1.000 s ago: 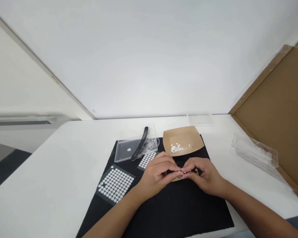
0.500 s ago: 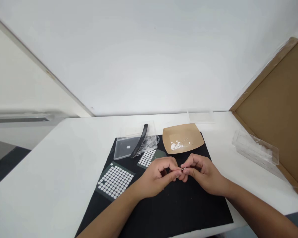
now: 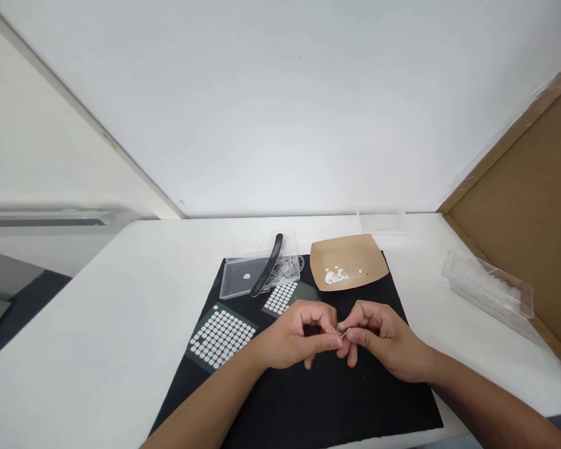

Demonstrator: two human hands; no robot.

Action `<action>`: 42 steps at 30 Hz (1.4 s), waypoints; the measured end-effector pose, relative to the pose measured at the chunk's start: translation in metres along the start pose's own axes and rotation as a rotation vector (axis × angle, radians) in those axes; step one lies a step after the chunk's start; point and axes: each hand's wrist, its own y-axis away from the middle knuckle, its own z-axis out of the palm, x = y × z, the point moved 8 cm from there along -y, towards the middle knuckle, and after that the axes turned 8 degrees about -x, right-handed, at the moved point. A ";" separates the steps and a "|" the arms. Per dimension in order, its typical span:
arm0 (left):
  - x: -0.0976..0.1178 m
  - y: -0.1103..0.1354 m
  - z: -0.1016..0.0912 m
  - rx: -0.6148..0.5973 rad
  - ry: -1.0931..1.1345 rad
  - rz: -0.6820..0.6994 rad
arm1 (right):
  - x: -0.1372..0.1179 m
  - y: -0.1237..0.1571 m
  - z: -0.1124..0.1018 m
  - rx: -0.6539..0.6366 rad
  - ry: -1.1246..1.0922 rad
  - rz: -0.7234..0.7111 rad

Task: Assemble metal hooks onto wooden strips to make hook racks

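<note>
Hands [image 3: 295, 333] [image 3: 387, 340] lowered, small shiny metallic piece [image 3: 343, 332]

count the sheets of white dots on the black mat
2. One sheet lies at the left of the mat; the other sheet lies farther back, between the plastic box and the left hand, which seems to cover part of it. More may be hidden.

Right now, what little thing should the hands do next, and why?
Perhaps turn the small shiny piece gently over the black mat, because fingertips of the left hand and right hand meet around it and cover most of it.
</note>
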 end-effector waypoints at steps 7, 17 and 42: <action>0.006 0.000 0.004 -0.020 -0.010 0.054 | 0.000 -0.003 0.000 -0.035 -0.013 -0.026; 0.010 0.006 0.014 -0.030 -0.018 0.085 | -0.006 -0.002 0.003 -0.050 -0.021 -0.073; -0.008 -0.002 -0.003 0.184 -0.038 0.018 | -0.055 0.017 0.000 0.279 1.052 -0.683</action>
